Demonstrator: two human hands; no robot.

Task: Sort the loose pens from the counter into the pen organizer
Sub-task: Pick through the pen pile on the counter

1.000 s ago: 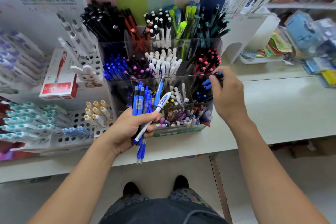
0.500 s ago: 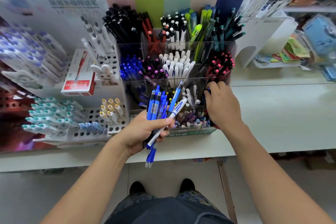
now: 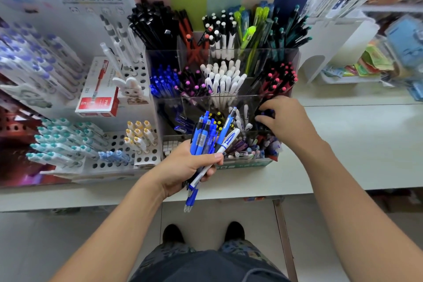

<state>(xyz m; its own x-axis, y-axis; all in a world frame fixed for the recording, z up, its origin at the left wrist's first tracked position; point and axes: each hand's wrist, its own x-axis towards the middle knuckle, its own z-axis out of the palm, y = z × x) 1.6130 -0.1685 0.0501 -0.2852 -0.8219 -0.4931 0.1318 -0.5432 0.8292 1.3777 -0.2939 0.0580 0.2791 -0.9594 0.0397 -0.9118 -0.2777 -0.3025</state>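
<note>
The pen organizer (image 3: 229, 98) is a clear, tiered rack of compartments standing on the white counter (image 3: 343, 144), its rows stepping up toward the back. Each compartment holds upright pens grouped by colour: black, red, white-capped and green at the back; blue, pink-tipped, white and red-tipped in the middle row; mixed ones in the lowest front row. Just in front of the organizer's front row, a bundle of blue pens (image 3: 206, 142) fans upward, tips pointing down past the counter edge. One white pen with a blue letter (image 3: 225, 144) slants across that bundle.
</note>
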